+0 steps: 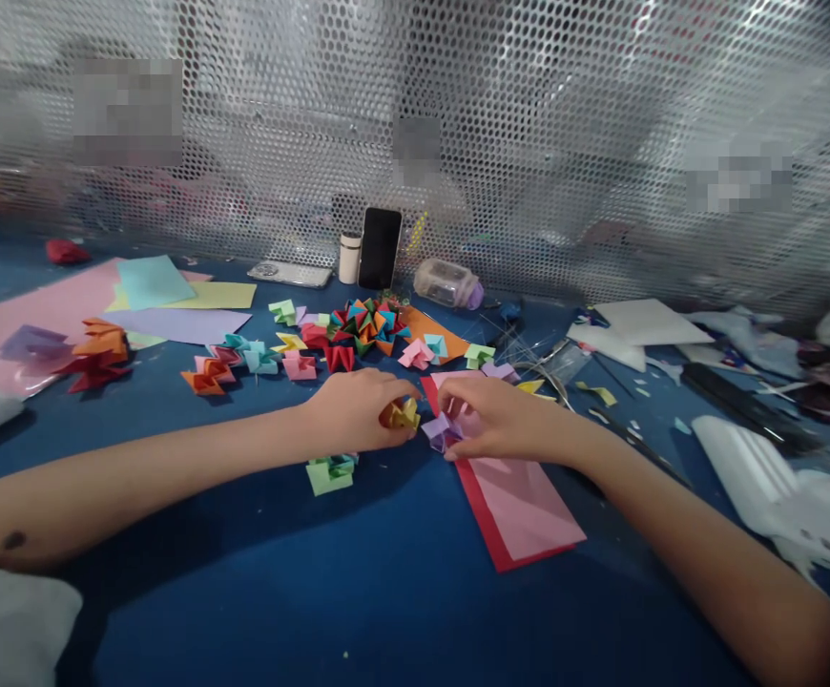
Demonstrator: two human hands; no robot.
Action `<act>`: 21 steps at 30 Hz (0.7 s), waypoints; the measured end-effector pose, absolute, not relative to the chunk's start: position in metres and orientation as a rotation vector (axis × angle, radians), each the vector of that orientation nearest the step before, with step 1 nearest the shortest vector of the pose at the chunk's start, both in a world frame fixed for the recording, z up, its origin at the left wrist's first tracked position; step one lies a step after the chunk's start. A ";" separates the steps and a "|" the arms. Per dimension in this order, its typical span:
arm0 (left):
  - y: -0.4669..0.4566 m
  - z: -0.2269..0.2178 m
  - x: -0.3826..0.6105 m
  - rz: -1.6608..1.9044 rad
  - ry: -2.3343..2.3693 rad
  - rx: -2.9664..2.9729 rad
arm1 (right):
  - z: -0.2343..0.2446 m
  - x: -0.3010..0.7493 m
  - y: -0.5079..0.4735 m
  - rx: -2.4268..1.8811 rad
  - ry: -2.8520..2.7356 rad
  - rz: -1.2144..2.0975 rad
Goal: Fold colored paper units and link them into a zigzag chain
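Note:
My left hand (358,408) is closed around a yellow folded paper piece (404,415), above the blue table. Facing it, my right hand (490,415) has its thumb and fingers on a purple folded paper piece (442,433). The two pieces are a short gap apart. Beneath my right hand lie pink paper (529,506) and a red sheet (483,520). A light green folded piece (330,474) sits just below my left wrist, partly hidden by it. Behind my hands are several more folded pieces and a multicoloured paper ball (368,324).
A phone (380,248) leans upright beside a white bottle (349,258) at the perforated metal screen (300,124). A clear jar (447,283) lies on its side. Coloured sheets (178,324) spread at left. At right are a black stapler-like tool (744,405), paper scraps and a white pouch (758,477).

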State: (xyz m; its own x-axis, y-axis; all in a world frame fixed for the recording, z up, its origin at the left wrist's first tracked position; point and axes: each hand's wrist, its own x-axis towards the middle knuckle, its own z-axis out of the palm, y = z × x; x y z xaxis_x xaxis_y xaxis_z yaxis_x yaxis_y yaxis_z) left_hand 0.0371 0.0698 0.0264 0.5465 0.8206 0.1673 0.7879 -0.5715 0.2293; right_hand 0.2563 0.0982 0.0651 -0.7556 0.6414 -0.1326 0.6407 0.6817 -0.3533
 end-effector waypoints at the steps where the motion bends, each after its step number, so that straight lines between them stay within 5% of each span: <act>1: 0.069 0.026 0.037 0.391 1.383 2.652 | 0.065 0.257 0.098 -1.103 -2.867 0.630; 21: 0.076 0.034 0.036 0.334 1.343 2.486 | 0.060 0.252 0.097 -1.010 -2.780 0.780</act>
